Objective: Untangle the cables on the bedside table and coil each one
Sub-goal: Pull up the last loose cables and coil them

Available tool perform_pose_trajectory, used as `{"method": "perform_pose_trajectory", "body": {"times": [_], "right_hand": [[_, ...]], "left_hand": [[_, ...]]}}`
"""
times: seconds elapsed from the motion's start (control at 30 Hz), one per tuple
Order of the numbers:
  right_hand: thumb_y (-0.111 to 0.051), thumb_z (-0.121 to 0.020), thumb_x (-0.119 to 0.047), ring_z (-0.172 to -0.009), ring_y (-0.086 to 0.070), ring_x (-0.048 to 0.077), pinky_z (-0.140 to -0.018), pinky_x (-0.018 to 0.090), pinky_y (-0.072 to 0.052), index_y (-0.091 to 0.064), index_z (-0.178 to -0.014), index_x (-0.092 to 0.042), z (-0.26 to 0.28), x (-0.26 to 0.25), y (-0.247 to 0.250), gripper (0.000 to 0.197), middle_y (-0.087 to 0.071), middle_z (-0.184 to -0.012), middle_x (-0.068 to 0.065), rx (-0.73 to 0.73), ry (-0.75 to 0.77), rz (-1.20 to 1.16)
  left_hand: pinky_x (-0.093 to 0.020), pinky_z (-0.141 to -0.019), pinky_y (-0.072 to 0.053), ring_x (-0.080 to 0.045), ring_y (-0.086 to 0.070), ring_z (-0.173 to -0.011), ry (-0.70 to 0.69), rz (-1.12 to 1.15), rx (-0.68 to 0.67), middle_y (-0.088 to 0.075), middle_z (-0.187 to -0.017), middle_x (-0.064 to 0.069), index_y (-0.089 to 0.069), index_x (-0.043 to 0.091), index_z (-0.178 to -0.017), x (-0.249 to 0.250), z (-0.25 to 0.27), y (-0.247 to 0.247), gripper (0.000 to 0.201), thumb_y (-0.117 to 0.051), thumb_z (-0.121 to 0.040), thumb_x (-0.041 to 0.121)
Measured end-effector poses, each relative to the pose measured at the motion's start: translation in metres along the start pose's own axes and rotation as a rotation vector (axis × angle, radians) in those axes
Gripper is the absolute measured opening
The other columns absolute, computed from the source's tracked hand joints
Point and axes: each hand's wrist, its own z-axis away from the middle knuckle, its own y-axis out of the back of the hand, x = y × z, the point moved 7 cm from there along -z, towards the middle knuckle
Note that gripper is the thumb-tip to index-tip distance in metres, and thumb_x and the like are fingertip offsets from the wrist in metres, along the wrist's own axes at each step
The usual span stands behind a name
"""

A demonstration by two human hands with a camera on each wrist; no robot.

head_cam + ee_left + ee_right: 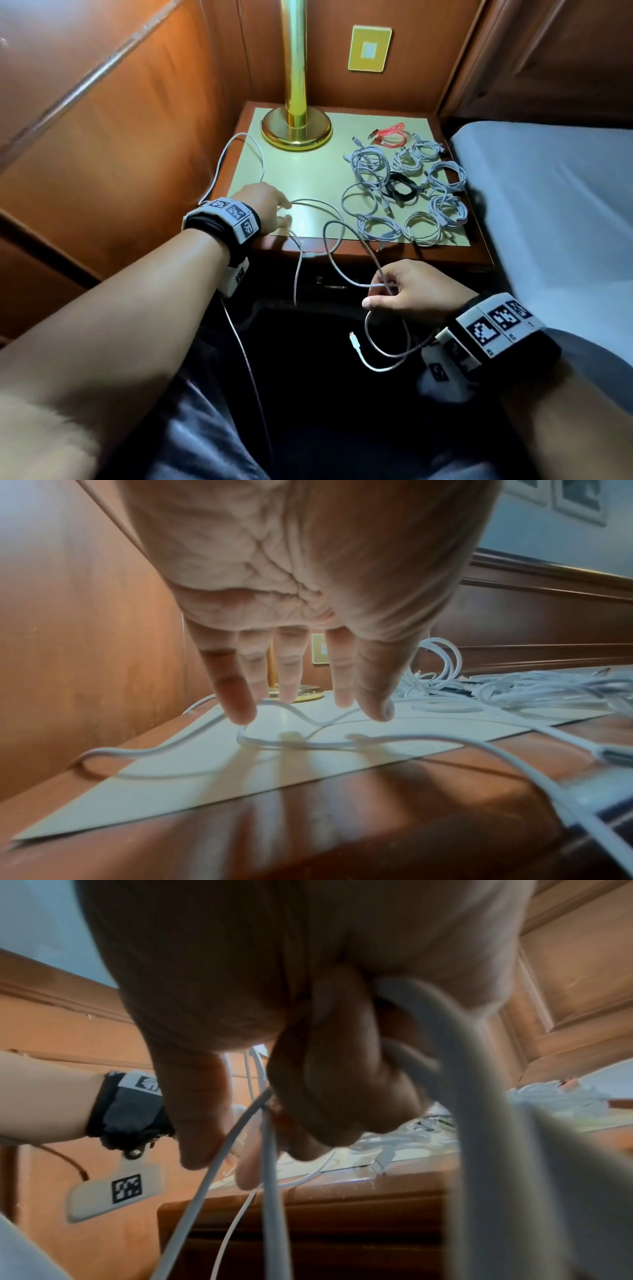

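Observation:
A long white cable (329, 213) lies loose across the left and front of the bedside table (428, 255) and drops off its front edge. My left hand (279, 212) reaches over the table's front left, fingers straight, and its fingertips (240, 710) touch the cable (291, 744) on the pale green mat (192, 772). In front of the table and below its edge, my right hand (383, 291) grips loops of the same cable (462, 1069) in curled fingers (329, 1085). A plug end (354, 339) dangles beneath that hand.
Several coiled white cables (421, 226), a black one (400, 186) and a red one (390, 133) fill the table's right half. A brass lamp base (296, 126) stands at the back. Wood panelling closes the left side and a bed (548, 205) lies on the right.

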Motion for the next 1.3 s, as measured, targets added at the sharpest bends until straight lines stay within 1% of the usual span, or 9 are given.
{"method": "perform_pose_trajectory", "body": {"times": [0.3,0.43,0.6,0.77,0.9,1.0,1.17,1.23,1.3], "right_hand": [[-0.064,-0.094,-0.035,-0.083,-0.062,0.011,-0.077,0.029,-0.047,-0.068,-0.089,-0.017,0.016,-0.011,0.026,0.019,-0.067,-0.085,-0.004,0.250,0.083,-0.191],[-0.067,-0.093,-0.035,-0.086,-0.061,0.011,-0.079,0.027,-0.047,-0.064,-0.098,-0.018,0.021,-0.021,0.016,0.017,-0.066,-0.092,-0.004,0.157,0.098,-0.173],[-0.078,-0.085,-0.028,-0.082,-0.064,0.010,-0.081,0.028,-0.050,-0.066,-0.090,-0.022,0.034,-0.023,0.003,0.014,-0.071,-0.091,-0.002,0.107,0.173,-0.255],[-0.078,-0.086,-0.023,-0.081,-0.070,0.010,-0.084,0.033,-0.056,-0.075,-0.084,-0.025,0.050,0.014,0.010,0.004,-0.076,-0.085,-0.005,0.260,0.104,-0.400],[-0.072,-0.091,-0.025,-0.065,-0.068,0.013,-0.064,0.028,-0.056,-0.074,-0.089,-0.013,0.061,0.045,0.003,0.012,-0.071,-0.068,-0.002,0.365,-0.004,-0.580],[-0.069,-0.093,-0.028,-0.060,-0.059,0.013,-0.060,0.026,-0.049,-0.071,-0.084,-0.014,0.067,0.054,0.004,0.016,-0.065,-0.065,0.000,0.478,-0.028,-0.574],[-0.068,-0.094,-0.021,-0.073,-0.060,0.005,-0.074,0.022,-0.048,-0.071,-0.086,-0.015,0.067,0.028,0.007,0.010,-0.068,-0.079,-0.004,0.458,0.115,-0.623],[-0.066,-0.095,-0.017,-0.076,-0.062,0.006,-0.077,0.024,-0.050,-0.070,-0.090,-0.015,0.067,0.010,-0.001,0.007,-0.069,-0.082,-0.004,0.401,0.194,-0.617],[-0.064,-0.096,-0.013,-0.079,-0.065,0.006,-0.078,0.021,-0.051,-0.071,-0.095,-0.012,0.068,-0.009,-0.007,0.006,-0.071,-0.085,-0.003,0.386,0.308,-0.584]], "left_hand": [[-0.026,-0.088,-0.046,-0.020,-0.062,-0.107,-0.149,0.255,0.193,-0.065,-0.120,-0.001,-0.068,0.022,-0.119,0.043,0.043,0.031,0.024,-0.064,-0.095,0.020],[-0.031,-0.092,-0.054,-0.013,-0.064,-0.105,-0.281,0.780,0.060,-0.063,-0.124,0.004,-0.050,0.028,-0.139,0.074,0.084,0.031,0.057,-0.058,-0.087,0.009],[-0.036,-0.067,-0.047,-0.029,-0.051,-0.061,-0.401,1.049,-0.013,-0.053,-0.070,-0.019,-0.061,0.005,-0.077,0.097,0.123,0.028,0.017,-0.051,-0.073,0.018],[-0.040,-0.060,-0.011,-0.012,-0.026,-0.046,-0.227,1.388,0.010,-0.032,-0.058,-0.008,-0.043,0.008,-0.065,0.072,0.135,0.014,0.018,-0.041,-0.078,0.019],[-0.030,-0.049,-0.026,-0.018,-0.030,-0.044,-0.131,1.482,0.138,-0.035,-0.047,0.002,-0.041,0.016,-0.059,0.066,0.141,0.007,0.037,-0.047,-0.090,0.036],[-0.044,-0.059,-0.035,-0.039,-0.040,-0.050,-0.220,1.076,0.194,-0.039,-0.048,-0.021,-0.049,0.019,-0.042,0.070,0.143,0.003,0.060,-0.052,-0.091,0.052],[-0.025,-0.086,-0.042,-0.023,-0.061,-0.097,-0.351,0.395,0.345,-0.064,-0.103,-0.004,-0.070,0.019,-0.098,0.082,0.151,-0.008,0.025,-0.076,-0.078,0.033],[-0.025,-0.103,-0.038,-0.021,-0.053,-0.119,-0.443,0.358,0.275,-0.059,-0.128,-0.006,-0.057,0.016,-0.130,0.096,0.154,-0.021,0.054,-0.078,-0.080,0.023],[-0.032,-0.100,-0.047,-0.012,-0.061,-0.110,-0.438,0.497,0.096,-0.068,-0.119,0.002,-0.062,0.024,-0.126,0.110,0.158,-0.033,0.040,-0.067,-0.088,0.033]]}}
